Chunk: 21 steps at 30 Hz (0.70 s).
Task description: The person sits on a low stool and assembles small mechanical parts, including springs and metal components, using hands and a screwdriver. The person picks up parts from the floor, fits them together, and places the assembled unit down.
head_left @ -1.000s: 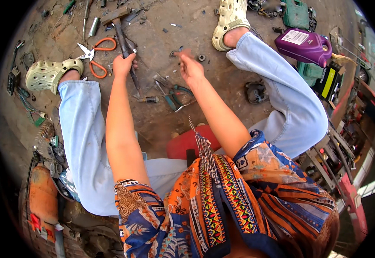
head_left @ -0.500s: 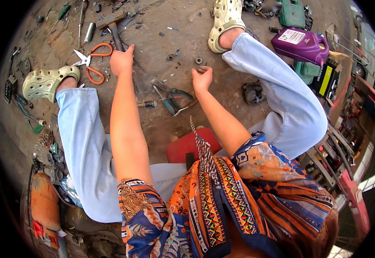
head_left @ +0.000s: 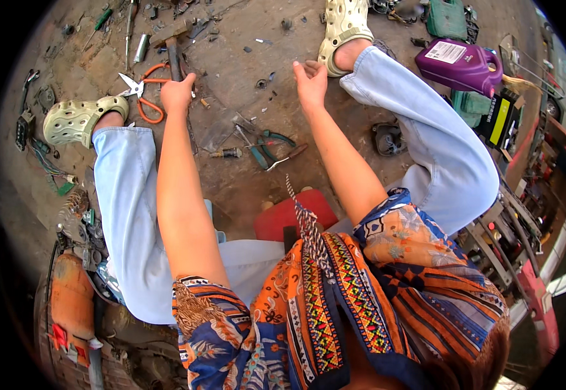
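Observation:
My left hand (head_left: 177,95) is closed round the handle of a hammer (head_left: 174,55), whose head points away from me on the dirty ground. Just left of it lie scissors (head_left: 141,97) with orange handles, blades spread. My right hand (head_left: 311,86) is raised over the ground near my right shoe, fingers apart, and I see nothing in it. Beyond it is a small dark round piece (head_left: 286,24). Between my forearms lie pliers (head_left: 271,148) with dark green grips and a short cylindrical part (head_left: 226,153).
A purple jug (head_left: 459,65) and green cases (head_left: 444,19) stand at the far right. My clog-clad feet (head_left: 87,119) flank the work area. A green screwdriver (head_left: 103,19) and a metal tube (head_left: 141,48) lie far left. An orange cylinder (head_left: 72,292) is at lower left.
My right hand has moved away from me, and its fingers have spread. A small ring by it is no longer visible; a dark round piece shows farther off. My left hand and the hammer shifted slightly.

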### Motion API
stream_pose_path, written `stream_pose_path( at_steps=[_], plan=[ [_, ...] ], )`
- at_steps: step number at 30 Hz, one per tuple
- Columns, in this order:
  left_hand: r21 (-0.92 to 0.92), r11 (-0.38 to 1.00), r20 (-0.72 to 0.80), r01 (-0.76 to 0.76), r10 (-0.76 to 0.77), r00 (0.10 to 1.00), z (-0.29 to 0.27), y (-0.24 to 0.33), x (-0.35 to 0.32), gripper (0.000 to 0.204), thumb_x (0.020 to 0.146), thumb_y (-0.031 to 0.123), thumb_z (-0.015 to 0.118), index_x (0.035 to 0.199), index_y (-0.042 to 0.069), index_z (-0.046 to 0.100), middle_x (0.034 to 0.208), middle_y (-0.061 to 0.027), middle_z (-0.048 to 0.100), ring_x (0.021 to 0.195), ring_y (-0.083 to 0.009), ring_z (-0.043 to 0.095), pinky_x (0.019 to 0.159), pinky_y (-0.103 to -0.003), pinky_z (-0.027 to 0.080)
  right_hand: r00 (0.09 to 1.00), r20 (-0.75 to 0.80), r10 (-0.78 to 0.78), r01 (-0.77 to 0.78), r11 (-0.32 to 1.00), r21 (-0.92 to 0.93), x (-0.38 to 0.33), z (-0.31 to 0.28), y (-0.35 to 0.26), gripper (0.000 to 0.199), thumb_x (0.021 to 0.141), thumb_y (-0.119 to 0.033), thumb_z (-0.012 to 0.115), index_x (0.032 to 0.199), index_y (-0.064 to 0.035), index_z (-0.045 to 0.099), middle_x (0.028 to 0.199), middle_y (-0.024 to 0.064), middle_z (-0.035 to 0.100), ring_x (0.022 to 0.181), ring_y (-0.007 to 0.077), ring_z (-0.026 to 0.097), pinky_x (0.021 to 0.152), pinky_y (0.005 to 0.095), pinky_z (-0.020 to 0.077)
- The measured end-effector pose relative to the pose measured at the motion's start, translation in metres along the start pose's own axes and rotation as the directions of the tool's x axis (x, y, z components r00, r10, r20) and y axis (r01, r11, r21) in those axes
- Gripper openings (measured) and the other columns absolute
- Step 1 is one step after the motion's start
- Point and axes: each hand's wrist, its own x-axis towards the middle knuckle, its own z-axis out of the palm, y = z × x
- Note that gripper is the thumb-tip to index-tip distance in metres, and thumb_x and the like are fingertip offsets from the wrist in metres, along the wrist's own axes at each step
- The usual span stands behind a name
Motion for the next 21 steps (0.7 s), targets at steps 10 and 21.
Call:
stream_pose_path(
  at_steps=[10,21],
  plan=[
    [-0.115,0.993,0.102,-0.018,0.030,0.994,0.064,0.023,-0.185,0.044,0.067,0.043,0.070,0.074,0.000,0.066,0.069,-0.0175,0.066,0.070,-0.0321,0.067,0.066,-0.041,0.050,0.673,0.611,0.417,-0.403,0.899,-0.170,-0.071,-0.011,-0.029,0.057,0.076,-0.038,0.074,0.109,0.0065,0.060,0.097,0.0145,0.065,0.089,0.0156,0.060,0.080,0.0289,0.0464],
    [-0.088,0.983,0.287,-0.159,0.178,0.941,0.143,0.010,-0.276,0.039,0.078,0.037,0.063,0.097,0.003,0.062,0.090,-0.0211,0.065,0.087,-0.0378,0.063,0.074,-0.046,0.048,0.887,0.134,0.442,-0.190,0.613,-0.767,-0.060,-0.065,0.041,0.039,0.070,-0.029,0.073,0.092,0.0031,0.064,0.092,0.0207,0.067,0.087,0.0322,0.066,0.076,0.0403,0.0507]
  ],
)
